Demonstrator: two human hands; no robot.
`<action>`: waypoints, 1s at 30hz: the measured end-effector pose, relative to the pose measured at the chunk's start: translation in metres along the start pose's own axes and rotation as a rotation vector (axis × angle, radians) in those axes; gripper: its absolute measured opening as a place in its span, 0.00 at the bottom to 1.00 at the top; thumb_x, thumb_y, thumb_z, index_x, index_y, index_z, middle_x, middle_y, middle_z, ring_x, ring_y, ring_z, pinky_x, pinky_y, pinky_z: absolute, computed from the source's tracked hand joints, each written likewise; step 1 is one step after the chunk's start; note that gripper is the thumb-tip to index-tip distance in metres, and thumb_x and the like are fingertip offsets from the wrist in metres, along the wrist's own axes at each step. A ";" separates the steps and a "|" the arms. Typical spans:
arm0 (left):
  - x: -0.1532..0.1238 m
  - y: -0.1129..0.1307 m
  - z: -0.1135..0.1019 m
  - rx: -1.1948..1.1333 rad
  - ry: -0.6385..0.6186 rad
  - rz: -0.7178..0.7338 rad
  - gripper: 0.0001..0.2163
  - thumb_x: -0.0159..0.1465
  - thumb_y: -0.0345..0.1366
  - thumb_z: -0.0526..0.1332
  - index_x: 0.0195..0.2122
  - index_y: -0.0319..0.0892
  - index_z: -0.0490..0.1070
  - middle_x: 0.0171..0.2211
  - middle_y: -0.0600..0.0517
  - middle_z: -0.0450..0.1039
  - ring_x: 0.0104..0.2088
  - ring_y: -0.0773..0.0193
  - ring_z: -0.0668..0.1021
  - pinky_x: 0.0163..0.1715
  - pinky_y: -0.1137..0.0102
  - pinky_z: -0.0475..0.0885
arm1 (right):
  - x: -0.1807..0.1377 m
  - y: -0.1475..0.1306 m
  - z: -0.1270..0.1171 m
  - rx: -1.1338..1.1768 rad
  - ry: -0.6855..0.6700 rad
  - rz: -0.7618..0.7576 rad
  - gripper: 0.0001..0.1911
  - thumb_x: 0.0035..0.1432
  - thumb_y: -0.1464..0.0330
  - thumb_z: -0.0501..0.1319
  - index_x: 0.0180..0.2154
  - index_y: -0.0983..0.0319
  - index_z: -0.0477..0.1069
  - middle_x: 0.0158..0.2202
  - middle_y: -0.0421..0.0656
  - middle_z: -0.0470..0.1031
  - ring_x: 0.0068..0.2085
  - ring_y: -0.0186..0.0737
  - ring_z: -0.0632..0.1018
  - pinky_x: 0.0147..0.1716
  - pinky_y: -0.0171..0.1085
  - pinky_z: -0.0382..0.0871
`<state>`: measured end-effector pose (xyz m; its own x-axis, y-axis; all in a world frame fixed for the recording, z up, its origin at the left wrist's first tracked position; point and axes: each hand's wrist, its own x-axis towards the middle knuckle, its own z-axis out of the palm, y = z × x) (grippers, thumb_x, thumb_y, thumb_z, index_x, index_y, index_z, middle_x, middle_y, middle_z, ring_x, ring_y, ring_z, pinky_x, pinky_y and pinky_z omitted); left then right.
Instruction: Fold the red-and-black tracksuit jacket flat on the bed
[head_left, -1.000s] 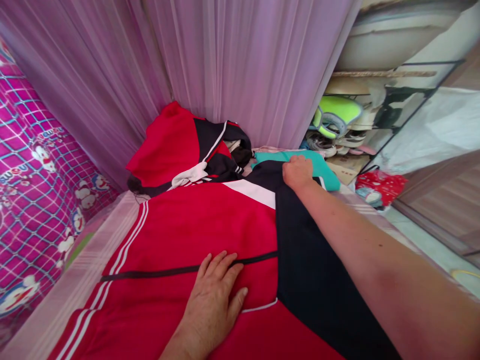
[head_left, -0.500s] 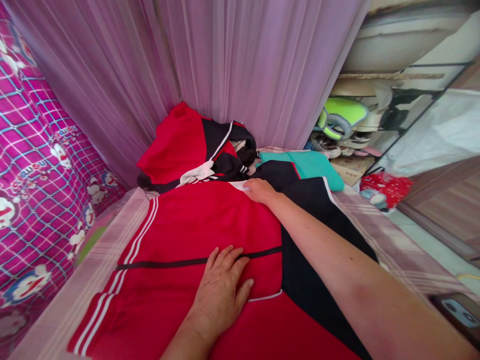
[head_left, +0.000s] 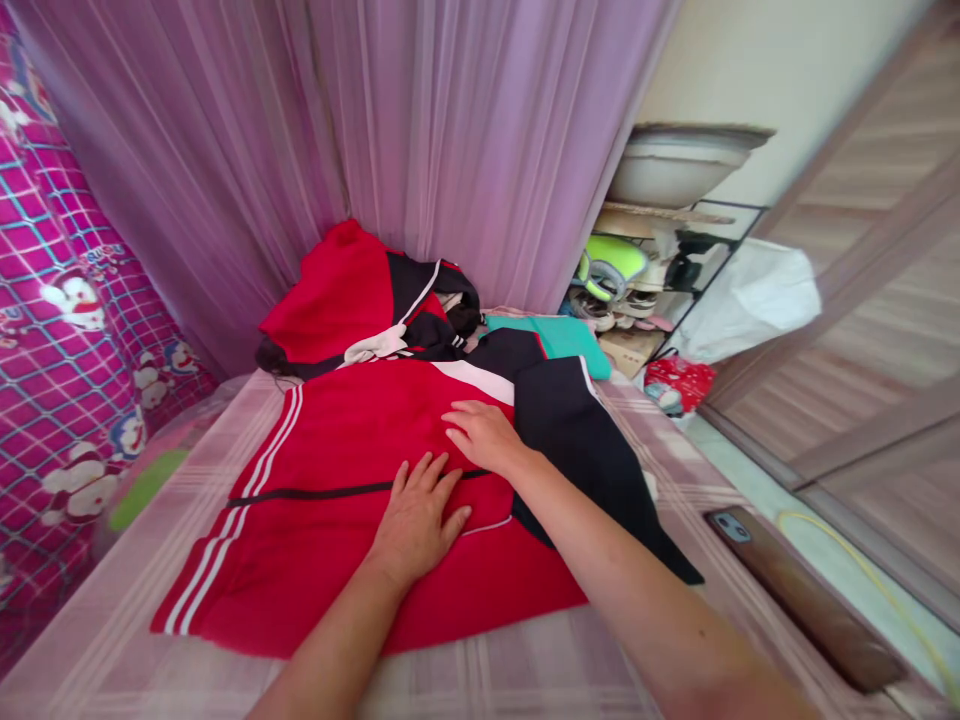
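A red, black and white jacket (head_left: pixel 337 435) lies spread on the plaid-covered surface, its striped hem toward the left and a black sleeve (head_left: pixel 585 440) toward the right. Flat on the red cloth, just under the dark zip line, rests my left hand (head_left: pixel 421 515) with its fingers spread. My right hand (head_left: pixel 480 435) is over the upper part of the same jacket, near its white panel (head_left: pixel 480 380), fingers stretched out to the left and holding nothing. Whether its fingertips press on the cloth is hard to tell.
Behind the jacket lie a heaped red and black garment (head_left: pixel 345 295) and a folded teal cloth (head_left: pixel 574 345). A phone (head_left: pixel 802 600) rests near the right edge. Purple curtains (head_left: pixel 465 150) hang at the back. A shoe rack (head_left: pixel 637 290) stands back right, a pink patterned fabric (head_left: pixel 67 300) at left.
My right hand has come off the white panel and moved down and left, closer to my left hand. The left stays flat on the jacket. The view has shifted, showing more on the right.
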<state>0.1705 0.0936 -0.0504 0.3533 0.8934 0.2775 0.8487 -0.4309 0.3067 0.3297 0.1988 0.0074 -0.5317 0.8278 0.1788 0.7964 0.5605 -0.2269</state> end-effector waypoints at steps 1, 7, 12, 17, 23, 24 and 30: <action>0.000 -0.001 0.001 0.013 -0.003 -0.007 0.23 0.67 0.49 0.55 0.60 0.47 0.68 0.63 0.43 0.66 0.66 0.47 0.63 0.65 0.43 0.53 | -0.016 0.000 -0.003 -0.012 0.011 0.013 0.18 0.66 0.63 0.54 0.55 0.55 0.74 0.61 0.46 0.70 0.62 0.44 0.69 0.61 0.46 0.61; 0.005 -0.001 -0.001 0.058 -0.044 -0.035 0.23 0.69 0.50 0.51 0.61 0.47 0.68 0.63 0.44 0.66 0.65 0.47 0.64 0.65 0.44 0.54 | -0.118 0.027 -0.018 0.058 0.271 0.203 0.17 0.65 0.66 0.52 0.45 0.55 0.79 0.51 0.44 0.79 0.53 0.42 0.77 0.56 0.43 0.66; 0.007 0.006 -0.012 0.108 -0.057 -0.033 0.21 0.69 0.47 0.51 0.57 0.46 0.72 0.61 0.44 0.69 0.63 0.49 0.68 0.64 0.47 0.58 | -0.180 0.068 -0.020 0.071 0.509 0.549 0.19 0.64 0.64 0.49 0.44 0.57 0.78 0.46 0.47 0.81 0.47 0.46 0.80 0.51 0.44 0.71; 0.004 0.014 -0.024 0.143 -0.004 0.039 0.18 0.70 0.42 0.50 0.51 0.46 0.76 0.55 0.45 0.76 0.57 0.52 0.74 0.64 0.48 0.58 | -0.200 0.093 -0.005 0.199 0.545 0.653 0.20 0.62 0.62 0.49 0.43 0.57 0.78 0.45 0.48 0.82 0.47 0.47 0.80 0.49 0.43 0.72; -0.034 -0.020 -0.062 0.199 0.011 -0.019 0.21 0.70 0.47 0.47 0.46 0.45 0.78 0.48 0.46 0.80 0.49 0.53 0.79 0.60 0.50 0.62 | -0.198 0.108 0.003 0.162 0.806 0.554 0.21 0.59 0.61 0.51 0.46 0.61 0.77 0.46 0.51 0.81 0.47 0.48 0.79 0.50 0.46 0.72; -0.045 -0.031 -0.071 0.225 0.006 -0.048 0.22 0.69 0.49 0.47 0.45 0.45 0.78 0.47 0.46 0.80 0.49 0.53 0.79 0.60 0.49 0.63 | -0.198 0.110 0.002 0.142 0.819 0.546 0.21 0.59 0.61 0.51 0.46 0.62 0.77 0.46 0.51 0.80 0.47 0.48 0.79 0.50 0.46 0.71; -0.102 -0.100 -0.115 0.369 -0.098 -0.211 0.24 0.66 0.53 0.46 0.46 0.49 0.78 0.49 0.46 0.80 0.52 0.48 0.78 0.59 0.46 0.63 | -0.168 0.119 -0.028 0.008 0.605 0.629 0.22 0.62 0.62 0.51 0.52 0.62 0.74 0.49 0.51 0.79 0.49 0.50 0.77 0.51 0.45 0.69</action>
<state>0.0043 0.0311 -0.0043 0.1780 0.9724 0.1508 0.9837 -0.1796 -0.0031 0.5220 0.1260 -0.0230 0.2518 0.8313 0.4954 0.8875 0.0058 -0.4608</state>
